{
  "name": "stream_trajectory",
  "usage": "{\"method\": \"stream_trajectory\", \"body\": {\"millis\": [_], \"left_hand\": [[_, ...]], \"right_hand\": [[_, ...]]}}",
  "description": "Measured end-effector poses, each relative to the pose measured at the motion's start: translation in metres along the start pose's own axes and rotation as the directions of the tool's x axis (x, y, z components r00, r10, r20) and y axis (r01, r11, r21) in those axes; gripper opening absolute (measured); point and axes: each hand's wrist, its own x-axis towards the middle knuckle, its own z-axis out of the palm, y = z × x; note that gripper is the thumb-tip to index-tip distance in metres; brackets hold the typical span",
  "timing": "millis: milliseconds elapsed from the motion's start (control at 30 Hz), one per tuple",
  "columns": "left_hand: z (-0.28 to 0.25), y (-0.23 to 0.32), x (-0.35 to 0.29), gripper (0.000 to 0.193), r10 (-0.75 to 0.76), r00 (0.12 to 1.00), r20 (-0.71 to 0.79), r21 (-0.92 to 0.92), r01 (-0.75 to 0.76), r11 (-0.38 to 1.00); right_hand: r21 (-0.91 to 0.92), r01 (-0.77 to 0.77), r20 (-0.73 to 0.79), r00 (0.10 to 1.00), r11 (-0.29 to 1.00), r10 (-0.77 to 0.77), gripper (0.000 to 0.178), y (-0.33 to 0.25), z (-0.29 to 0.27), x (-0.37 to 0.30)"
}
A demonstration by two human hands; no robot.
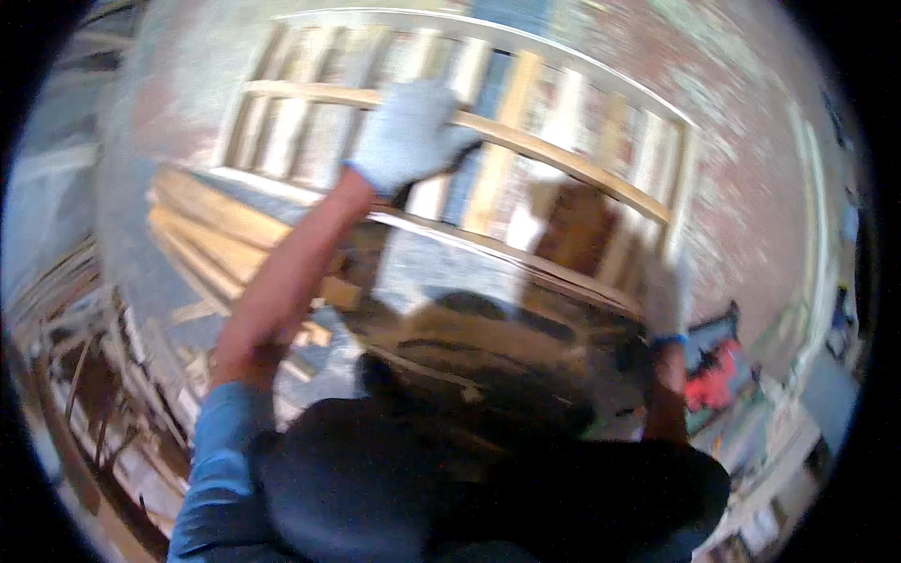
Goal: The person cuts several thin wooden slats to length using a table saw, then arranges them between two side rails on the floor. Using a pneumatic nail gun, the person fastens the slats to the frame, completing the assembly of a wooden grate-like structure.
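A slatted wooden frame [526, 145] lies tilted across the upper middle, with pale outer rails and several crosswise slats. One long wooden strip [582, 169] runs lengthwise over the slats. My left hand [408, 136], in a light grey glove, rests across this strip left of its middle. Its thumb stands out to the right and the fingers look laid out flat, though blurred. At the frame's near right corner is my right hand [666, 291], gloved as well. Motion smears its fingers, so I cannot make out whether they grip the rail.
Several loose wooden boards [221, 230] lie in a pile left of the frame. A red object [715, 375] sits by my right forearm. Scrap wood [103, 403] is heaped at the far left. Dark brown surfaces [469, 347] lie below the frame's near edge, partly in shadow.
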Motion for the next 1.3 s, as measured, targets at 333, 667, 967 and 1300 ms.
{"method": "stream_trajectory", "body": {"millis": [333,667,967,1300], "left_hand": [[-0.003,0.024,0.004,0.048,0.025,0.995,0.096,0.128,-0.037,0.991],[0.033,0.159,0.05,0.045,0.264,0.957,0.116,-0.058,-0.259,0.964],[0.068,0.156,0.053,0.03,0.237,0.966,0.107,0.015,-0.24,0.971],[0.087,0.142,0.052,0.017,0.232,0.969,0.09,-0.003,-0.232,0.973]], "right_hand": [[0.424,-0.264,0.05,0.962,0.866,0.269,0.037,-0.051,-0.037,0.006],[0.29,-0.035,-0.021,0.999,0.957,0.043,0.042,-0.029,-0.019,0.005],[0.444,-0.046,-0.021,0.998,0.895,0.061,0.037,-0.037,-0.021,0.01],[0.553,-0.412,0.215,0.911,0.724,0.353,0.031,-0.06,-0.036,0.007]]}}
